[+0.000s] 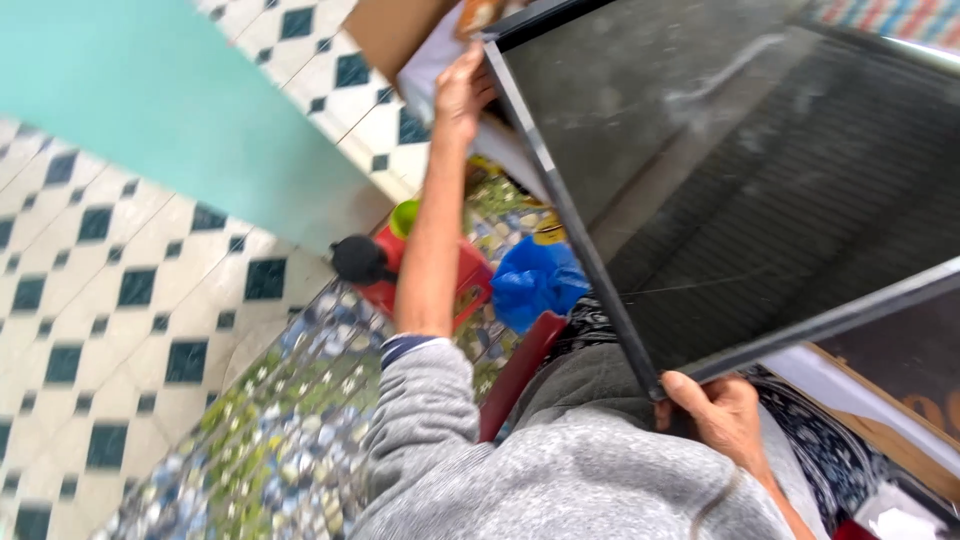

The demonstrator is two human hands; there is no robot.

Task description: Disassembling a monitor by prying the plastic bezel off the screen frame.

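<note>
A large dark framed panel [760, 170] is held tilted above the lap. Its far corner is gripped by the left hand [462, 92], fingers curled over the frame edge; its near corner is clasped by the right hand [722, 412], fingers closed around the frame. Below the panel, a blue plastic bag [536, 280] lies beside a red container [462, 285] on a floral mat [290, 420]. Beyond the panel's far corner, a brown cardboard box [390, 30] is seen.
</note>
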